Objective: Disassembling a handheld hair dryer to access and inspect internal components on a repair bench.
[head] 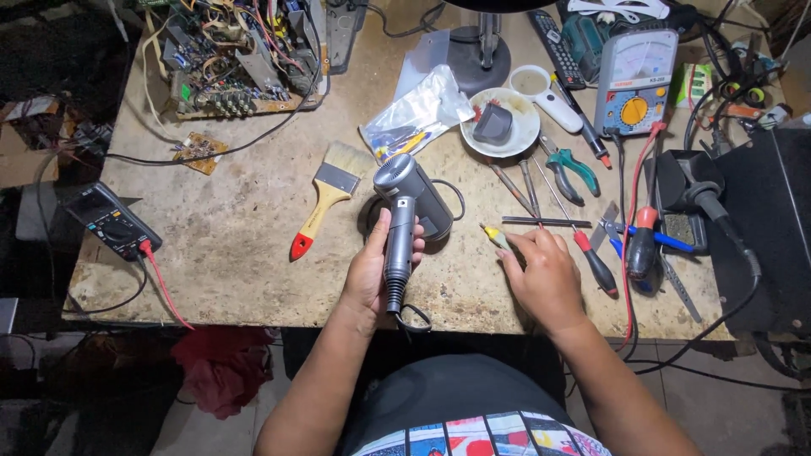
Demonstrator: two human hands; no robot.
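From the head camera, your left hand (378,272) sits just below the centre of the frame, fingers wrapped around the handle of a grey hair dryer (409,211). The dryer stands up from your grip, its barrel pointing toward the upper right, over a worn, stained workbench (245,228). Its black cord (414,318) loops out below your palm at the bench's near edge.

Your right hand (545,274) lies right of centre, palm down on the bench, fingers curled narrowly over a small yellow-tipped tool (494,236); you touch it, but whether you grip it cannot be told.

Just left of the dryer lies a paintbrush (325,198) with a pale wooden handle and a red tip. Above the dryer there is a clear plastic bag (418,118), and to its right a white dish (503,125) holding a dark part. Right of your right hand lie screwdrivers (591,257) and green-handled pliers (570,169). An analogue meter (635,83) stands at the upper right, a black digital multimeter (112,221) with a red lead at the left edge, and an open circuit board (232,59) at the upper left.
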